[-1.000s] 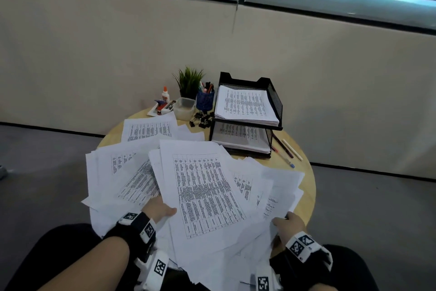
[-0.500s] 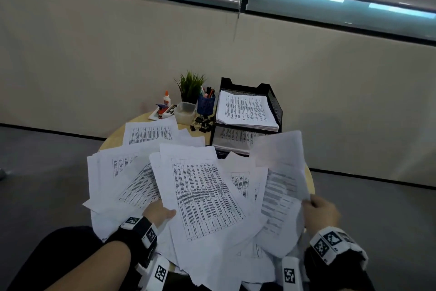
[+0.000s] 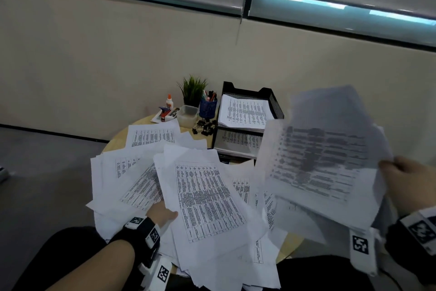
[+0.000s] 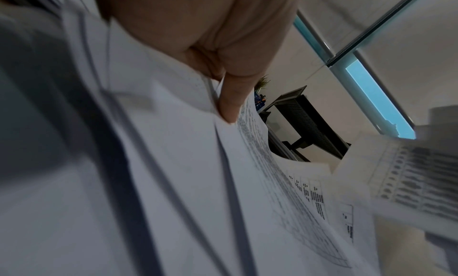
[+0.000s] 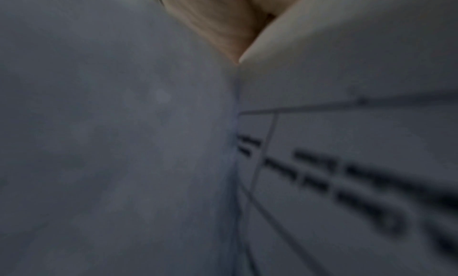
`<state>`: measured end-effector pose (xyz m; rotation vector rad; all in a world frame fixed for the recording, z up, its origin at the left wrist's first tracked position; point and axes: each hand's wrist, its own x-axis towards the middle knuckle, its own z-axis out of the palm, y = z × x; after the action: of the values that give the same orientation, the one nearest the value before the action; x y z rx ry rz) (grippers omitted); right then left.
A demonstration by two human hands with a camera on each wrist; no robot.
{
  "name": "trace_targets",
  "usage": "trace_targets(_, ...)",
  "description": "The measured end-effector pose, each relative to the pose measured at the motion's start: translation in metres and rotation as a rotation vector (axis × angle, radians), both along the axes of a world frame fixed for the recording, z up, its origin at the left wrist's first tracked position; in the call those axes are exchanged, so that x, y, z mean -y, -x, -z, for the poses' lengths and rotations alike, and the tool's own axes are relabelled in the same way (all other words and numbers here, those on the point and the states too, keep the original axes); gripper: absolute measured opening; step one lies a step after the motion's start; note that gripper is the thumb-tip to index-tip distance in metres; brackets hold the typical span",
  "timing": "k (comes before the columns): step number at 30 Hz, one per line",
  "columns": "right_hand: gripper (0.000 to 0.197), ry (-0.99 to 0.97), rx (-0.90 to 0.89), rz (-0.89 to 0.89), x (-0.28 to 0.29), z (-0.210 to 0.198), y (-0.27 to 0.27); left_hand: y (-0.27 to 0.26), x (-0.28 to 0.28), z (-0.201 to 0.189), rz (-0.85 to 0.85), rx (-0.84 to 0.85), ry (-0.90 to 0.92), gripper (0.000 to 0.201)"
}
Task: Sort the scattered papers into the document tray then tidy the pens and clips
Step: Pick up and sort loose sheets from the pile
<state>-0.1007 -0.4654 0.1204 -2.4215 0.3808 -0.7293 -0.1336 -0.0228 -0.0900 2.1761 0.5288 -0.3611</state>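
Printed sheets lie scattered [image 3: 203, 198] over a round wooden table [image 3: 291, 247]. My right hand [image 3: 409, 184] grips a bunch of sheets [image 3: 323, 161] by their right edge and holds them lifted and blurred in front of the black two-tier document tray [image 3: 274, 106], which holds paper on both levels. In the right wrist view that paper [image 5: 347, 162] fills the picture. My left hand [image 3: 162, 214] pinches the near left edge of the pile, thumb [image 4: 231, 101] on top of the sheets [image 4: 173, 162]. Black binder clips [image 3: 204, 126] lie beside a blue pen cup [image 3: 207, 106].
At the table's far edge stand a small potted plant [image 3: 192, 89], a clear plastic box [image 3: 187, 115], a glue bottle [image 3: 169, 102] and a stapler on a card [image 3: 166, 113]. A beige wall and grey floor surround the table.
My right hand has lifted a bunch of sheets off the right side of the pile, up and to the right. The left hand has stayed on the pile's near edge.
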Motion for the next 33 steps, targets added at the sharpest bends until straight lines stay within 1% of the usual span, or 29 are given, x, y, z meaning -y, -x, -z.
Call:
trace_targets(2,0.021,-0.043,0.022,-0.02,0.0,-0.009,-0.001,0.001,0.001,-0.001,0.002,-0.008,-0.008,0.043)
trace_targets(4,0.027,-0.1,0.062,-0.035,-0.004,-0.007,-0.001,0.002,0.001,-0.002,0.0,-0.019,-0.009,0.043)
trace_targets(7,0.036,-0.208,0.079,-0.054,-0.013,0.006,0.004,0.001,0.002,-0.004,-0.004,-0.028,-0.017,0.044)
trace_targets(9,0.031,-0.329,0.07,-0.066,-0.019,0.018,0.006,0.001,0.003,-0.005,-0.007,-0.033,-0.015,0.044)
trace_targets(12,0.028,-0.515,0.016,-0.088,-0.035,0.05,0.005,0.002,0.003,-0.004,-0.037,-0.055,-0.006,0.044)
trace_targets(15,0.022,-0.667,-0.095,-0.073,-0.058,0.099,0.005,0.001,0.002,0.0,-0.094,-0.048,0.053,0.045)
trace_targets(18,0.022,-0.764,-0.219,-0.058,-0.08,0.142,0.008,0.001,0.006,-0.001,-0.17,-0.045,0.148,0.036)
trace_targets(20,0.013,-0.823,-0.28,-0.064,-0.092,0.161,0.011,0.001,0.006,-0.002,-0.26,-0.042,0.244,0.03)
trace_targets(21,0.014,-0.839,-0.306,-0.064,-0.097,0.17,0.011,0.003,0.006,-0.001,-0.316,-0.029,0.327,0.034)
trace_targets(22,0.016,-0.851,-0.331,-0.067,-0.102,0.18,0.012,0.004,0.006,-0.002,-0.364,-0.012,0.411,0.043)
trace_targets(23,0.018,-0.862,-0.348,-0.069,-0.107,0.19,0.011,0.002,0.005,0.002,-0.379,0.014,0.484,0.062)
trace_targets(24,0.018,-0.864,-0.374,-0.066,-0.112,0.197,0.012,0.002,0.004,0.006,-0.361,0.025,0.516,0.081)
trace_targets(25,0.017,-0.863,-0.4,-0.061,-0.115,0.205,0.012,0.0,0.001,0.014,-0.337,0.046,0.544,0.093)
trace_targets(26,0.016,-0.861,-0.432,-0.056,-0.117,0.213,0.011,-0.002,-0.003,0.023,-0.322,0.048,0.557,0.092)
trace_targets(28,0.014,-0.843,-0.508,-0.075,-0.12,0.221,0.011,0.004,0.0,0.019,-0.288,0.057,0.578,0.071)
trace_targets(29,0.013,-0.834,-0.538,-0.094,-0.121,0.223,0.012,0.007,0.002,0.016,-0.261,0.07,0.557,0.062)
trace_targets(31,0.014,-0.797,-0.607,-0.126,-0.118,0.228,0.01,0.009,0.005,0.013,-0.218,0.079,0.45,0.045)
trace_targets(32,0.018,-0.758,-0.63,-0.131,-0.118,0.226,0.01,0.009,0.005,0.012,-0.197,0.069,0.377,0.043)
trace_targets(33,0.023,-0.726,-0.649,-0.126,-0.115,0.225,0.009,0.009,0.005,0.01,-0.183,0.056,0.33,0.046)
